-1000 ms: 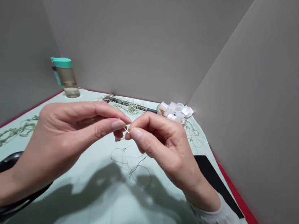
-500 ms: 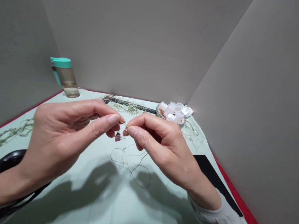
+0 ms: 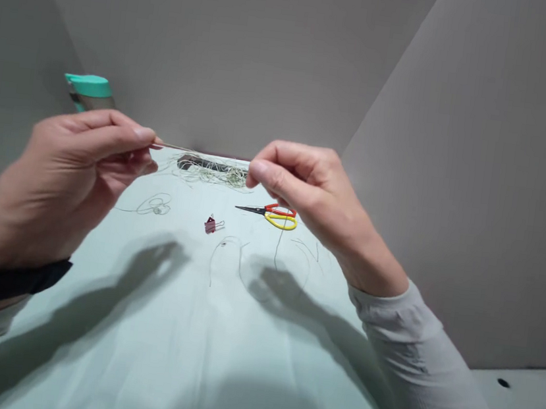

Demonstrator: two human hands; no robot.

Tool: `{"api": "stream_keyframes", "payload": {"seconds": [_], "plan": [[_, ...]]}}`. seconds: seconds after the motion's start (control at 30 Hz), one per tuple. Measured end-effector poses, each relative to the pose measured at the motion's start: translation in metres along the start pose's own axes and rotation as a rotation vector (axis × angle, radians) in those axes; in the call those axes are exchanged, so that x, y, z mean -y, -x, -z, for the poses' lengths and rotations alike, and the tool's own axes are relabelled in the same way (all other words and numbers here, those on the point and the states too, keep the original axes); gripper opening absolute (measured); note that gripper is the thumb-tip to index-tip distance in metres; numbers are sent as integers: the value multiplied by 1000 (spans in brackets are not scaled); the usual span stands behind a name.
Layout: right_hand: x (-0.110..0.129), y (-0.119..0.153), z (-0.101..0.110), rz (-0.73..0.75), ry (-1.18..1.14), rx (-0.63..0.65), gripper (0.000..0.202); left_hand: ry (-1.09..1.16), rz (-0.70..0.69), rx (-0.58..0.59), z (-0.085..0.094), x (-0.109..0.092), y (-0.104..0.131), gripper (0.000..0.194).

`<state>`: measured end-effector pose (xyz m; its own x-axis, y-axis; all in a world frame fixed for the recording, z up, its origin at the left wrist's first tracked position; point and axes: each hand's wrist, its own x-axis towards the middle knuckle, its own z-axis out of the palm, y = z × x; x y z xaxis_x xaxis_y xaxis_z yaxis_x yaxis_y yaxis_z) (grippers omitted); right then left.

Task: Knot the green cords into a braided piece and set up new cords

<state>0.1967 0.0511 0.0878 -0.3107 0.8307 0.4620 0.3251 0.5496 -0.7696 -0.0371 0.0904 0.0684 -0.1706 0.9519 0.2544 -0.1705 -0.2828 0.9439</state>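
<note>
A thin pale cord (image 3: 180, 148) runs between my hands above the table. My left hand (image 3: 93, 162) pinches one part of it between thumb and forefinger. The other part is in the closed fingers of my right hand (image 3: 301, 178), and a loose length hangs below that hand. Under and between the hands lie a dark red binder clip (image 3: 210, 225) and small scissors (image 3: 279, 216) with one red and one yellow handle loop. Loose thread (image 3: 241, 260) curls on the cloth in front of the clip.
A tangle of pale green cord (image 3: 237, 175) lies over a dark bar (image 3: 188, 162) at the back edge. A bottle with a turquoise lid (image 3: 91, 85) stands at the back left, partly behind my left hand. Grey panels (image 3: 232, 47) close off the back and sides.
My hands have moved apart and up, with the cord stretched between them. The scissors have come into view beneath my right hand. The camera view has shifted.
</note>
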Motion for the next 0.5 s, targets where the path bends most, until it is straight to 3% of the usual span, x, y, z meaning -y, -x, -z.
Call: {"api": "stream_keyframes", "payload": {"seconds": [0.1,0.3,0.5], "plan": [[20,-6,6,44,52,-8,31,0,65,-3,7,6,-3,34],[56,-25,16,138,201,-73,39,-52,150,8,28,20,-6,16],[81,-37,24,164,335,-98,38,-139,132,66,60,25,-7,14]]}}
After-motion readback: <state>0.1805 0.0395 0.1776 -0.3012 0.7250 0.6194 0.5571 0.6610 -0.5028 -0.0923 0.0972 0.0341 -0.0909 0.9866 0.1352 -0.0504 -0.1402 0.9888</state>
